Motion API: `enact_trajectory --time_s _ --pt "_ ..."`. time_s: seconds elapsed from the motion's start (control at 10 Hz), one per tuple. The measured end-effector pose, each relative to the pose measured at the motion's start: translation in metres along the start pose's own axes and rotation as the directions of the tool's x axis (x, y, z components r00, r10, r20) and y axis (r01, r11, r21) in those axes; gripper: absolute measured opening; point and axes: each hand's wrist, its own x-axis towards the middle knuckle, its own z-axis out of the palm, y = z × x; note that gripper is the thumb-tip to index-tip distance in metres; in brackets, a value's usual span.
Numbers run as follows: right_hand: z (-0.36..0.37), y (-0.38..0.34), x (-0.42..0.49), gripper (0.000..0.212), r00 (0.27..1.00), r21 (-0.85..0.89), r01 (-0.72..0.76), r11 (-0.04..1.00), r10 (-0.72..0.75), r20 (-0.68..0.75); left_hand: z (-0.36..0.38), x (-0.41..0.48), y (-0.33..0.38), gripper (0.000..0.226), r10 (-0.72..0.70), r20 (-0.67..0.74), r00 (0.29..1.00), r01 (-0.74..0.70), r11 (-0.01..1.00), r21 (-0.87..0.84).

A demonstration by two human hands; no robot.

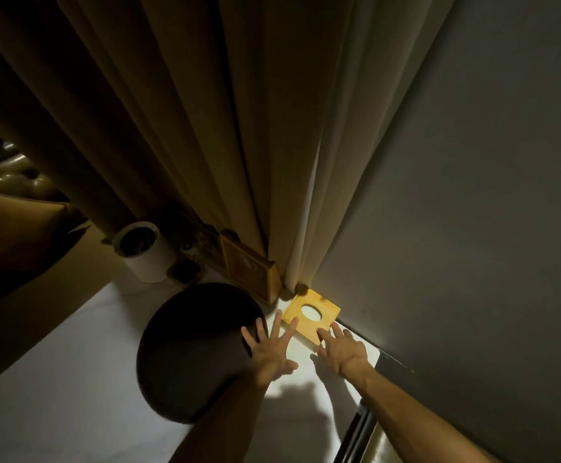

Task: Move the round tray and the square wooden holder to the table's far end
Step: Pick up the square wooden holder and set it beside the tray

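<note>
A dark round tray lies flat on the white table, left of centre. A yellow square wooden holder with an oval hole lies flat near the far right corner, by the wall and curtain. My left hand is spread flat, fingers apart, its outer fingers over the tray's right rim and one fingertip at the holder's near left edge. My right hand is flat too, fingertips on the holder's near corner. Neither hand grips anything.
A beige curtain hangs behind the table's far end. A white cylinder, a small dark object and a framed picture crowd the far edge. A grey wall bounds the right. A chrome chair frame stands at lower right.
</note>
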Motion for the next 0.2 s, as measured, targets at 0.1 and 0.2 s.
enact_trajectory --time_s 0.1,0.2 --pt "0.000 -0.015 -0.012 0.034 0.989 -0.044 -0.028 0.999 0.022 -0.145 -0.014 -0.024 -0.025 0.087 -0.047 0.002 0.999 0.047 0.999 0.008" --pt "-0.010 -0.045 -0.021 0.027 0.985 -0.112 0.021 0.993 -0.040 -0.169 -0.029 -0.052 -0.065 0.062 -0.125 -0.048 0.991 0.125 0.992 -0.010"
